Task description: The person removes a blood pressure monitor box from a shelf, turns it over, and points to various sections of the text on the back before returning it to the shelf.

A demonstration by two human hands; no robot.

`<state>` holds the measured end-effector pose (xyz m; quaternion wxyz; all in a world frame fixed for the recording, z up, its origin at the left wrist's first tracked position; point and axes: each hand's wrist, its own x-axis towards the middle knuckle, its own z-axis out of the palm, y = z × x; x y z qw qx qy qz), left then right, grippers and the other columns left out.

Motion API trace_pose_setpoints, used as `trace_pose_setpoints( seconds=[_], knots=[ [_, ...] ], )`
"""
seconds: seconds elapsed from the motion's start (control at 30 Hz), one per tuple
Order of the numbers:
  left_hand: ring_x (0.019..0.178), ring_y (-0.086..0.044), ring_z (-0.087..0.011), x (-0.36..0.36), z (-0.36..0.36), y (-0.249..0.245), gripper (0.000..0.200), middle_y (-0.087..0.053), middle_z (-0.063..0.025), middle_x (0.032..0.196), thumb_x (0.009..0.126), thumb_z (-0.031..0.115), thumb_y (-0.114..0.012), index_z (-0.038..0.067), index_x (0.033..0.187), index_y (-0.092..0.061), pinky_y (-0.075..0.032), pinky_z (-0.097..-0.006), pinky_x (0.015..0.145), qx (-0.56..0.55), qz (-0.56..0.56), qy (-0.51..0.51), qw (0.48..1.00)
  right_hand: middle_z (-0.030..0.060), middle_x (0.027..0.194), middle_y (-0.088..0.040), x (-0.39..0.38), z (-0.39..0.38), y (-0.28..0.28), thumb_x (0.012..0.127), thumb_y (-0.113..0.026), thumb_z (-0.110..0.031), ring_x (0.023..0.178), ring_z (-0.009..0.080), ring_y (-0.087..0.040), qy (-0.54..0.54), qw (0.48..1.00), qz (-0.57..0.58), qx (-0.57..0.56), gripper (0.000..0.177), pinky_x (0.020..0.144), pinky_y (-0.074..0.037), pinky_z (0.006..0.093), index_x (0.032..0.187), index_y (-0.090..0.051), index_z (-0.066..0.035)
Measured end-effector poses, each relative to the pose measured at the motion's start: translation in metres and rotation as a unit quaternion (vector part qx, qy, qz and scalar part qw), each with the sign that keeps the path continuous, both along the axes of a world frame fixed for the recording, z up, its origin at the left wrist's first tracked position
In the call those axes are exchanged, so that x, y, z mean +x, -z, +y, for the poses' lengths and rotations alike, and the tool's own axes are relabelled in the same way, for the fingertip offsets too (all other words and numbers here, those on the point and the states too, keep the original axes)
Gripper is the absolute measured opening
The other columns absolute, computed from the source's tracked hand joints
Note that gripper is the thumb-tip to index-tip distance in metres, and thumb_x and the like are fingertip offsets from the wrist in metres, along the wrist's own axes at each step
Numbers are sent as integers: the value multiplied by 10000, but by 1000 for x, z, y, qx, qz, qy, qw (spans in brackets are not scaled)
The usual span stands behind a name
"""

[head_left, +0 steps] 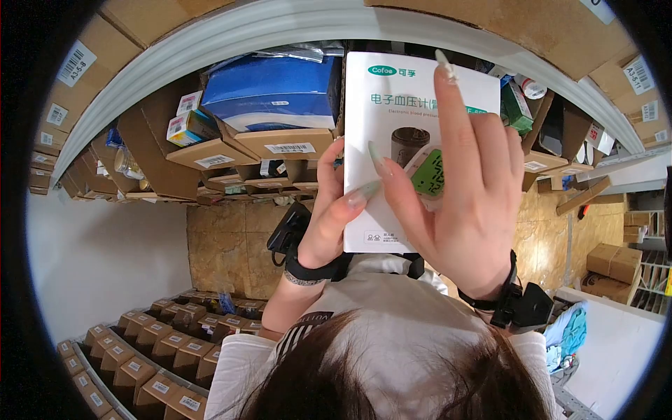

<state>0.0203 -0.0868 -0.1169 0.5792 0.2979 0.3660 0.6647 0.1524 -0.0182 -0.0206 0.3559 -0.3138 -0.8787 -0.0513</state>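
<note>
While left hand [330,222] holds box [374,129], right hand [463,192] seemingly touches it

The light is bright, cool and fairly even; its source is out of view, though it seems to come from overhead. The white carton [378,210] is bright with crisp large print, while its smallest lettering is hard to read. The blue package [273,101] has a soft sheen, and the tiled floor [224,245] shows pale, glossy patches. Deeper shadow fills the open shelf bins [147,136]. A wide fisheye lens bows the white shelf rail [280,31] into an arc and stretches the borders, where black vignetting closes in and a bluish fringe rims the sides. Small labels near the edges turn soft.
</note>
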Motion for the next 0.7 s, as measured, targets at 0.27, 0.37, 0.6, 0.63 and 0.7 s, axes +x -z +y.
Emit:
trace_pose_setpoints(
  seconds=[0.27, 0.37, 0.6, 0.63, 0.7],
  knots=[
    [1180, -404, -262, -3, -3, 7, 932, -373, -192, 1262, 714, 433, -601, 53, 1392, -88, -325, -370, 991, -14, -18, 26, 999, 80, 781, -467, -3, 3, 4, 725, -689, -237, 669, 233, -437, 18, 997, -68, -14, 600, 616, -365, 337, 1246, -492, -13],
    [1183, -401, -263, -3, -3, 6, 940, -367, -187, 1266, 709, 437, -608, 53, 1393, -91, -324, -372, 994, -28, -7, 21, 999, 66, 774, -456, -4, 2, 4, 736, -676, -242, 680, 231, -442, 12, 999, 1, -50, 545, 626, -367, 341, 1219, -524, -41],
    [1193, -387, -259, -1, -2, -2, 956, -344, -186, 1286, 695, 447, -618, 42, 1391, -103, -311, -374, 1004, -39, 6, 12, 999, 49, 780, -451, -3, 2, 4, 734, -668, -220, 706, 218, -450, 34, 998, -59, -13, 504, 638, -342, 332, 1196, -548, -58],
    [1197, -383, -259, -1, -3, -4, 956, -339, -189, 1292, 696, 444, -617, 37, 1391, -103, -307, -374, 1007, -38, 13, 9, 999, 47, 778, -451, -2, 2, 5, 731, -669, -219, 702, 215, -448, 32, 998, -54, -13, 506, 638, -338, 331, 1195, -549, -58],
    [1210, -374, -261, -4, -4, 1, 945, -331, -191, 1305, 704, 436, -611, 34, 1390, -100, -304, -380, 1013, -37, 16, 20, 999, 41, 774, -448, 0, -2, 3, 726, -676, -242, 696, 212, -442, 9, 999, -41, -12, 519, 635, -333, 332, 1196, -549, -60]
  ],
)
